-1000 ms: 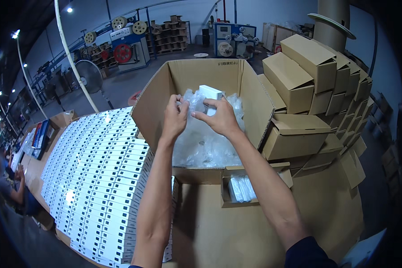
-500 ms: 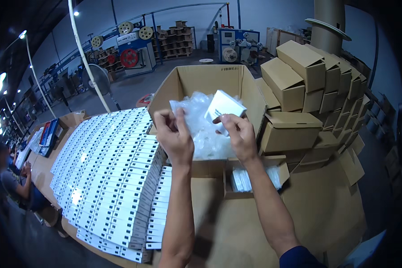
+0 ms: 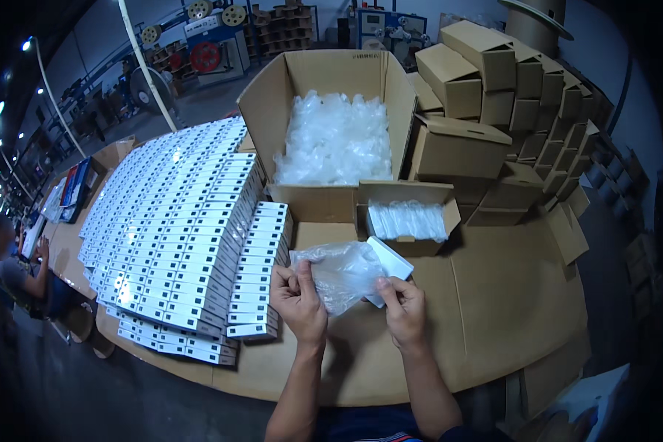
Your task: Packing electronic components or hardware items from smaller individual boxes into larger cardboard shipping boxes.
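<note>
Between my hands, over the near part of the table, a clear plastic bag (image 3: 335, 276) is stretched out. My left hand (image 3: 299, 303) is closed, pinching the bag's left side between thumb and fingers. A flat white box (image 3: 393, 264) lies at the bag's right end, partly behind or inside the film; I cannot tell which. My right hand (image 3: 405, 313) is closed on this white box, its thumb pressing the near edge where box and film meet. Just beyond stands a small open carton (image 3: 418, 249) with a row of plastic-wrapped flat items (image 3: 407, 219).
A large open carton (image 3: 261, 110) full of clear plastic bags (image 3: 339, 140) stands at the back. Stacked white boxes (image 3: 177, 228) cover the table's left side. Brown cartons (image 3: 460, 151) are piled at the right. A person (image 3: 26, 269) sits at the far left.
Both hands have come back from over the large carton to the near table. The film now spreads between them, beside the white box. The view has tilted downward.
</note>
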`<state>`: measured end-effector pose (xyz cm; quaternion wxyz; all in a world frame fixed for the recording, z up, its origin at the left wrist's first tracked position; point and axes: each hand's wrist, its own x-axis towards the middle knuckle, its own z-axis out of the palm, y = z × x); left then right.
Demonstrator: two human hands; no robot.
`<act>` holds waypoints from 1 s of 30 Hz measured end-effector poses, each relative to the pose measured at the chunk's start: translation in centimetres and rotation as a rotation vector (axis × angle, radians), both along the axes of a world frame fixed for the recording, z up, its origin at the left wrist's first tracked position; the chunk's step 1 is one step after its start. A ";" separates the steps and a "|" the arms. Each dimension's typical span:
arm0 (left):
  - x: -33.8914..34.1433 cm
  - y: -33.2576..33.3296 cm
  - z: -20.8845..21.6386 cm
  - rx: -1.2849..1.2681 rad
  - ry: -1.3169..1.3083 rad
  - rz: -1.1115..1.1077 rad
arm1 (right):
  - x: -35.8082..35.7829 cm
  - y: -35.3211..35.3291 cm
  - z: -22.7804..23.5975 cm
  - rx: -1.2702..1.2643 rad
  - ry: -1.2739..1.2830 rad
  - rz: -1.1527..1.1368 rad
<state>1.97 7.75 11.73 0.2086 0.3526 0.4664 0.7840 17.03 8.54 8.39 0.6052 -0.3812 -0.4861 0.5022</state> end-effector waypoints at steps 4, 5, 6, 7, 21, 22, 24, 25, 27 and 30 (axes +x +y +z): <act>-0.6 -2.5 -1.9 -0.082 0.090 -0.108 | 2.5 -1.6 -0.6 0.092 -0.339 -0.076; -0.8 -3.0 -2.3 -0.112 0.097 -0.169 | 2.8 -1.6 0.0 0.239 -0.432 -0.080; -0.8 -3.7 -2.2 -0.172 0.034 -0.256 | 3.0 -2.1 0.3 0.205 -0.448 -0.042; -0.9 -4.0 -2.5 -0.182 0.030 -0.264 | 2.9 -2.4 -0.4 0.193 -0.452 -0.047; -0.2 -7.4 -6.8 -0.317 -0.342 -0.592 | -1.0 -6.7 -4.2 -0.184 0.009 -0.324; 0.7 -7.3 -6.6 -0.373 -0.297 -0.516 | -1.4 -7.1 -4.4 -0.192 0.048 -0.292; 1.3 -6.6 -6.1 -0.431 -0.255 -0.434 | -1.0 -7.6 -4.9 -0.212 0.067 -0.210; 1.4 -5.9 -5.6 -0.362 -0.176 -0.306 | -0.5 -7.7 -5.3 -0.227 0.087 -0.131; 1.1 -5.6 -5.6 -0.291 -0.096 -0.180 | 0.3 -7.2 -6.0 -0.210 0.131 -0.046; -0.5 -5.8 -5.4 -0.290 0.294 -0.356 | 1.0 -6.4 -3.8 -0.150 -0.076 0.148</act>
